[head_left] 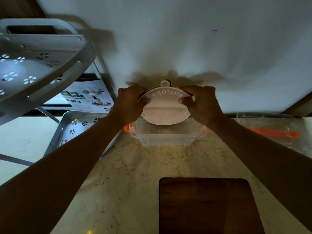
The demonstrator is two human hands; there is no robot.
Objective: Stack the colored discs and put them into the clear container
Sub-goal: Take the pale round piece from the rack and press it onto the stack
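Observation:
A stack of discs (164, 110) is held tilted above the clear container (167, 137), its pale pink top face toward me with the word "Exquisite" and a small tab at the top. A darker disc edge shows behind the pink one. My left hand (130, 103) grips the stack's left rim and my right hand (201, 103) grips its right rim, thumbs on the face. The container has orange latches at both ends and stands on the marble counter against the wall. The stack's lower edge dips just inside the container's opening.
A clear lid with an orange strip (271, 132) lies to the right. A white perforated rack (38, 61) and tray (76, 130) stand at the left, a printed leaflet (87, 97) behind. A dark wooden board (207, 205) lies near the front edge.

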